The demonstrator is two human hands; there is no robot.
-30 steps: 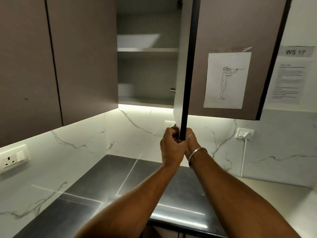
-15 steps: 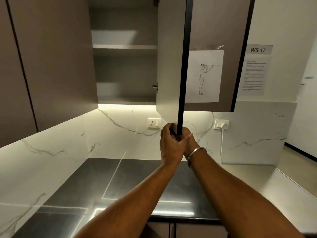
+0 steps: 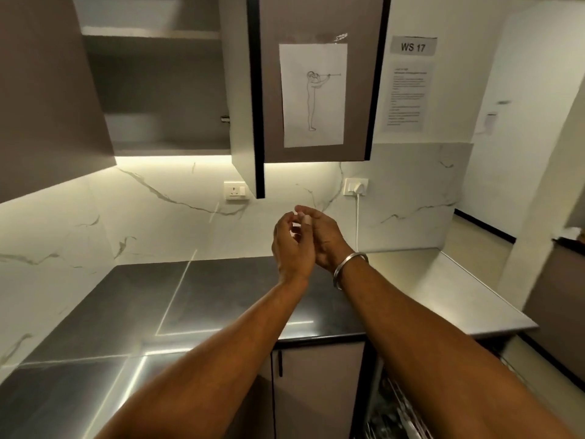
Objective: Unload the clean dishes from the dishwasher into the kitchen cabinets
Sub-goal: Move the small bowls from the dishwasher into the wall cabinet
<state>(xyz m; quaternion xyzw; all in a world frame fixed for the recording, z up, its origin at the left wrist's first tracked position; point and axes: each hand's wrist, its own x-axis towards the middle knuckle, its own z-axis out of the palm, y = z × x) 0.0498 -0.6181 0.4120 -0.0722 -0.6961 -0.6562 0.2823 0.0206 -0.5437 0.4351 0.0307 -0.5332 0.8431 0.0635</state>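
Note:
The upper cabinet (image 3: 158, 90) stands open, its shelves bare, and its door (image 3: 253, 90) swings out edge-on toward me. Below the door's lower corner my left hand (image 3: 291, 245) and my right hand (image 3: 323, 239) hover close together, fingers loosely curled, holding nothing and apart from the door. A metal bangle sits on my right wrist. At the bottom right, the open dishwasher (image 3: 392, 413) shows a dark rack, its contents blurred.
A dark glossy countertop (image 3: 190, 299) runs along the marble backsplash, turning into a lighter counter (image 3: 443, 289) on the right. Wall sockets (image 3: 235, 190) sit under the cabinets, one with a white cable. A closed cabinet door (image 3: 316, 74) carries a paper drawing.
Both hands have let go of the cabinet door's lower corner and dropped below it. The door stays swung open. My view has tilted down and right, bringing the dishwasher into sight.

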